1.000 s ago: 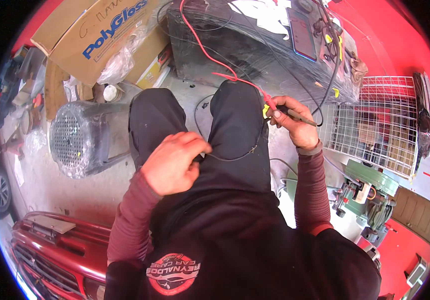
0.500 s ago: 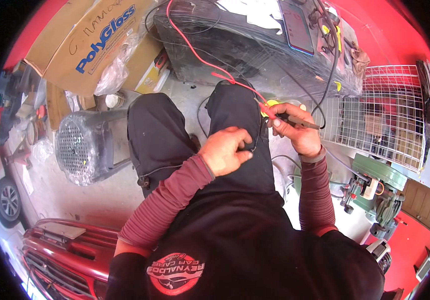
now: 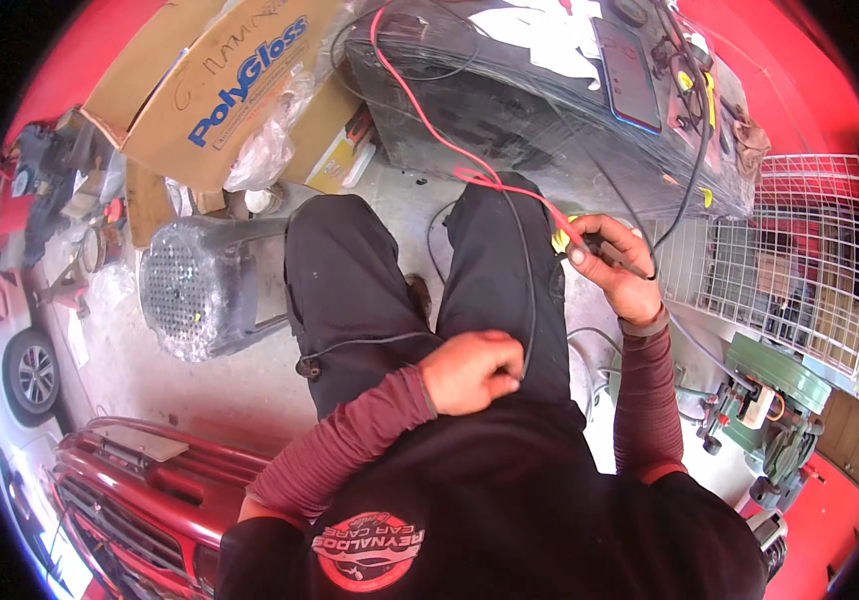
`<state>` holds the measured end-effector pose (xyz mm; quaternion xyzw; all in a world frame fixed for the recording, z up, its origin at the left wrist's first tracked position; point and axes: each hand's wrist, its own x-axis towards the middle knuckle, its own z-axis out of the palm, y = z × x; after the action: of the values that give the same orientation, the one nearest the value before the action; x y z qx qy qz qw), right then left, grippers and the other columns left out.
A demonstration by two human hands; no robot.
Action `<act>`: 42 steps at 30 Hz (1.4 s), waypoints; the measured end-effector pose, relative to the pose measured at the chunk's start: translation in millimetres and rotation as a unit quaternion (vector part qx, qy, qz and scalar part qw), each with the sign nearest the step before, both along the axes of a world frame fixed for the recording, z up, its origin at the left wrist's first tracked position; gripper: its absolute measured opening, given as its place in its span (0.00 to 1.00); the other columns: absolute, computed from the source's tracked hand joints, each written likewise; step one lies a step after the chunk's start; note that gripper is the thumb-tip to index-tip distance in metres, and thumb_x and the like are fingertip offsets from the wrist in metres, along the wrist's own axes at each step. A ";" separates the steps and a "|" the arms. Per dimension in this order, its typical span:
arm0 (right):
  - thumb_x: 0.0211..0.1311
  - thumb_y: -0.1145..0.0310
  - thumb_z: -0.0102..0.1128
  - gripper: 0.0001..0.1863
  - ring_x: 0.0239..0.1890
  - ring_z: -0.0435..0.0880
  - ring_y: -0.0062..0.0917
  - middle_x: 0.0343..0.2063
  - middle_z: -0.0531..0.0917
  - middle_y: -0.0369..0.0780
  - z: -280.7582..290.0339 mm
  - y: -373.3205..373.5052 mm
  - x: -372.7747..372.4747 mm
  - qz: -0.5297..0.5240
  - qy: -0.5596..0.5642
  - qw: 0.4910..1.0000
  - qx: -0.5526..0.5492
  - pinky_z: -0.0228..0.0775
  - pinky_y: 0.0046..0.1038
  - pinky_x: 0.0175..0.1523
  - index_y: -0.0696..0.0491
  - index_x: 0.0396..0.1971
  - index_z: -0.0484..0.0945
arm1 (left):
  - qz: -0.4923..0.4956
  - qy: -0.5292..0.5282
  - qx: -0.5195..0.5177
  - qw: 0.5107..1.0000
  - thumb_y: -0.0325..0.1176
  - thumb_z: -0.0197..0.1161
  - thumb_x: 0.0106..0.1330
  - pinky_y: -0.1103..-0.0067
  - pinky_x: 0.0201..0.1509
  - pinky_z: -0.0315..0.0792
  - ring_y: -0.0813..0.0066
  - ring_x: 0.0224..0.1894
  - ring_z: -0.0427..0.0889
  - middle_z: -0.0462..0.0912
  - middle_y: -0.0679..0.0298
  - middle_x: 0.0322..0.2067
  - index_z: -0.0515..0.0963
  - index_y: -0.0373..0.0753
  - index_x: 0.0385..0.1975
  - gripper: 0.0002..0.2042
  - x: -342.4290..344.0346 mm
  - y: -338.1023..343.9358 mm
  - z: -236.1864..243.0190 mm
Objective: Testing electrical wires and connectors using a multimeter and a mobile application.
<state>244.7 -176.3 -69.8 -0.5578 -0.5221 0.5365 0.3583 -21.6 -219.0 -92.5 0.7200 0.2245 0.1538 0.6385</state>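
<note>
"Over the lap, how do the hands sit?"

"The left hand (image 3: pixel 475 372) lies low by the right thigh, its back turned up, the forearm slanting in from the lower left. The right hand (image 3: pixel 618 258) is raised just outside the right knee, wrist bent inward, its forearm nearly upright."

"And the fingers?"

"On the left they curl in against the thumb, pinching a thin dark cord (image 3: pixel 531 290) that runs down the thigh. On the right they are clamped on a slim red probe (image 3: pixel 572 235)."

"Where does its wire go?"

"The smooth red lead (image 3: pixel 420 110) forms a flattened loop over the right knee, then snakes up past the left end of a dark block (image 3: pixel 450 130) wrapped in glossy, wrinkled film."

"What does that block carry?"

"Creased white paper (image 3: pixel 540 40) along its far edge, and a flat, dark rectangular device (image 3: pixel 630 80) toward its right edge."

"Other textures?"

"Ribbed, bunched maroon sleeves (image 3: pixel 647 400), matte black trousers (image 3: pixel 340 270), and a white wire grid (image 3: pixel 790 250) beyond the block's right corner."
</note>
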 end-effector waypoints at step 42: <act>0.70 0.66 0.59 0.10 0.22 0.73 0.13 0.26 0.82 0.34 29.9 15.3 -22.6 0.010 0.155 0.985 -0.071 0.65 0.18 0.28 0.57 0.43 0.78 | 0.165 0.468 0.497 0.712 0.42 0.65 0.62 0.63 0.59 0.73 0.51 0.55 0.77 0.74 0.50 0.56 0.80 0.39 0.49 0.18 107.1 408.1 125.6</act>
<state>222.1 -161.0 -39.9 -0.4866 -0.4264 0.6559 0.3888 85.5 189.1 33.1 0.8648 0.5008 -0.0106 -0.0340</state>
